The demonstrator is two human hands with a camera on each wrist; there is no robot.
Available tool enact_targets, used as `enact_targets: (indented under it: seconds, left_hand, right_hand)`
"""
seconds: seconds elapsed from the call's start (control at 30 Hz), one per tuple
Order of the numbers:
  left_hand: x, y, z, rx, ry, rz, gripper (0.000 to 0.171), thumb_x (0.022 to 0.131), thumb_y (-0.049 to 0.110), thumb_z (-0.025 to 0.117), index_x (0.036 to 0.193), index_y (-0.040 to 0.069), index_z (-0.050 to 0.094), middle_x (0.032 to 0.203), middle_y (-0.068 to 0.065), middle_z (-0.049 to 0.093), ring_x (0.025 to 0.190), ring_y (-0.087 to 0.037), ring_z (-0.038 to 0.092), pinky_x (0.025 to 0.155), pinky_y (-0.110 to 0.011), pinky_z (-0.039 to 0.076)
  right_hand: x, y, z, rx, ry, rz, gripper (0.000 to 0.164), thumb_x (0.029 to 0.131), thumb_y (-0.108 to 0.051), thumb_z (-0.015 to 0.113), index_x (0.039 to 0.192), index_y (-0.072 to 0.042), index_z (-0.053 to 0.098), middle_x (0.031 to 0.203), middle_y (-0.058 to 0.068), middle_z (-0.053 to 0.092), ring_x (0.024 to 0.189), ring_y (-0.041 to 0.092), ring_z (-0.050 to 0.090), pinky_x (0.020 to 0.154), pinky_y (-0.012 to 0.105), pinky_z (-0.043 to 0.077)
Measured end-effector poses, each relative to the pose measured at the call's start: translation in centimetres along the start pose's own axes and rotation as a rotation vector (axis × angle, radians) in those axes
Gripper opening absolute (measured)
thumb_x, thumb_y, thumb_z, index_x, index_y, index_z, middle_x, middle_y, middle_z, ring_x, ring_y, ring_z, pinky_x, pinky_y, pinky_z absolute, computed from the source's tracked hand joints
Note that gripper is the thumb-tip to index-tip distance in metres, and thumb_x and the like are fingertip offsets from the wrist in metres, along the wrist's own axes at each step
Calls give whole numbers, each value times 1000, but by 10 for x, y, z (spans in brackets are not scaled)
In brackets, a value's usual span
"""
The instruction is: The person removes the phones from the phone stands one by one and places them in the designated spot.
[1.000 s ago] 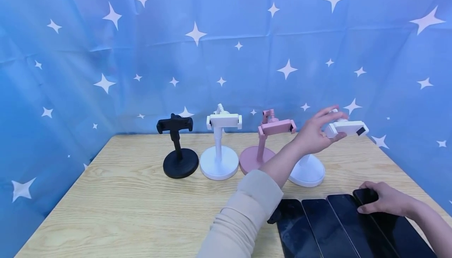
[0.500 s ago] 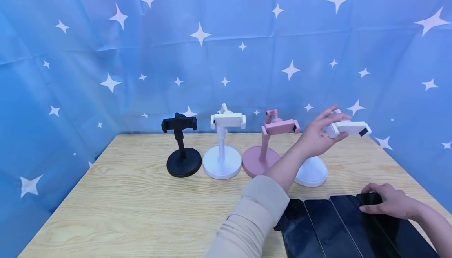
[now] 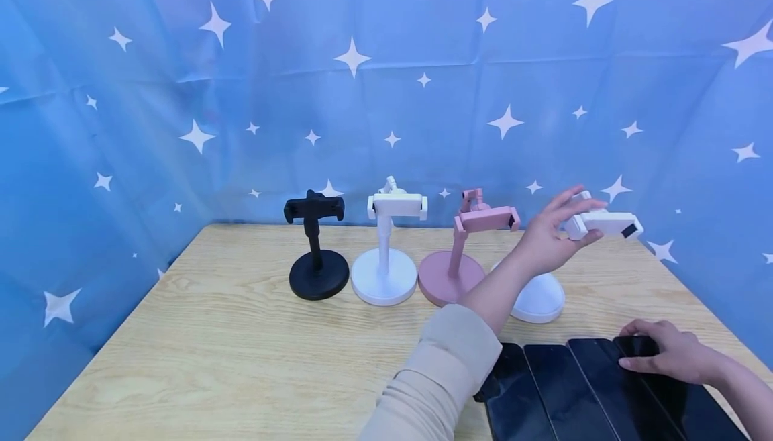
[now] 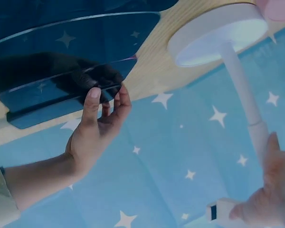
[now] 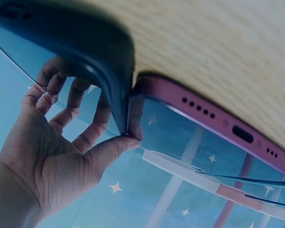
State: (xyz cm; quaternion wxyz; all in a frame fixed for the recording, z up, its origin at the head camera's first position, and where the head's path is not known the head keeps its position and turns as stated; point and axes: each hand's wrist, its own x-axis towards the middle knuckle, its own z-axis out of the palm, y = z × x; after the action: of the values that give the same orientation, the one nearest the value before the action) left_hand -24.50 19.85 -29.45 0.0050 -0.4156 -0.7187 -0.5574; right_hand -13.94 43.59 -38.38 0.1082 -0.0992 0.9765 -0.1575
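In the head view my left hand (image 3: pixel 552 236) holds the clamp head of a white phone stand (image 3: pixel 612 223), fingers on top and thumb beneath. The stand's round base (image 3: pixel 539 301) shows partly behind my wrist; its post (image 4: pixel 242 88) is plain in the left wrist view. My right hand (image 3: pixel 679 355) grips the far end of the rightmost black phone (image 3: pixel 703 409), thumb on its left edge and fingers over the other side. From the right wrist, this dark phone (image 5: pixel 92 40) meets a neighbouring phone with a pink-red edge (image 5: pixel 204 114), my thumb tip at the seam.
Several dark phones (image 3: pixel 558 377) lie side by side at the front right. Left of the held stand stand a pink stand (image 3: pixel 443 278), another white stand (image 3: pixel 377 286) and a black stand (image 3: pixel 317 278). A starry blue curtain (image 3: pixel 272 92) hangs behind the wooden table (image 3: pixel 241 347).
The phone's far end under my right hand has come down into line with its neighbours. My left hand keeps its hold on the white stand. The head view has shifted slightly.
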Motion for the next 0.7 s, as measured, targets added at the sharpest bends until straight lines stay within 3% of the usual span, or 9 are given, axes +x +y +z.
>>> enact_targets:
  seconds: [0.07, 0.23, 0.33, 0.43, 0.53, 0.63, 0.7]
  left_hand:
    - [-1, -1, 1, -9, 32, -1, 41, 88, 21, 60, 129, 25, 53, 145, 24, 22, 128, 4, 30, 70, -7, 43]
    - [-10, -6, 0, -10, 130, -33, 43, 86, 19, 64, 128, 25, 54, 142, 27, 27, 129, 5, 28, 95, -17, 37]
    - [-21, -9, -5, 38, 137, -66, 44, 86, 17, 64, 128, 22, 54, 142, 23, 30, 129, 1, 30, 99, -23, 35]
    - [-33, -11, -12, 142, 78, -100, 44, 87, 21, 62, 131, 22, 52, 141, 15, 37, 128, -3, 35, 96, -21, 38]
    - [-47, -13, -23, 242, -23, -162, 46, 88, 28, 61, 133, 25, 49, 135, 10, 45, 124, -5, 41, 94, -20, 39]
    - [-60, -17, -38, 326, -114, -209, 48, 87, 30, 62, 133, 21, 49, 131, 6, 50, 119, -6, 46, 91, -18, 41]
    - [-68, -20, -50, 339, -168, -244, 49, 87, 28, 62, 133, 17, 49, 110, 0, 62, 102, -12, 58, 81, -19, 46]
  right_hand:
    - [1, 0, 1, -3, 7, -6, 34, 84, -25, 65, 104, 0, 56, 104, 23, 58, 93, 44, 53, 59, 55, 40]
    - [4, 0, 0, -18, 4, -27, 34, 83, -25, 65, 105, -1, 57, 106, 23, 58, 93, 44, 53, 60, 55, 41]
    - [6, 0, -1, -33, -11, -51, 33, 84, -26, 65, 105, -1, 57, 106, 21, 58, 92, 42, 54, 59, 54, 41]
    - [7, -1, -4, -51, -24, -65, 30, 84, -26, 64, 103, -4, 57, 103, 17, 59, 89, 36, 56, 60, 52, 42]
    - [8, -4, -8, -62, -39, -39, 27, 84, -26, 63, 102, -7, 56, 101, 14, 58, 88, 32, 55, 62, 51, 42]
    - [9, -11, -11, -84, -45, -4, 26, 84, -26, 63, 102, -8, 56, 100, 18, 56, 89, 35, 53, 64, 52, 41]
    - [9, -18, -14, -111, -20, 5, 24, 84, -23, 64, 100, -7, 58, 98, 19, 56, 89, 37, 53, 65, 51, 42]
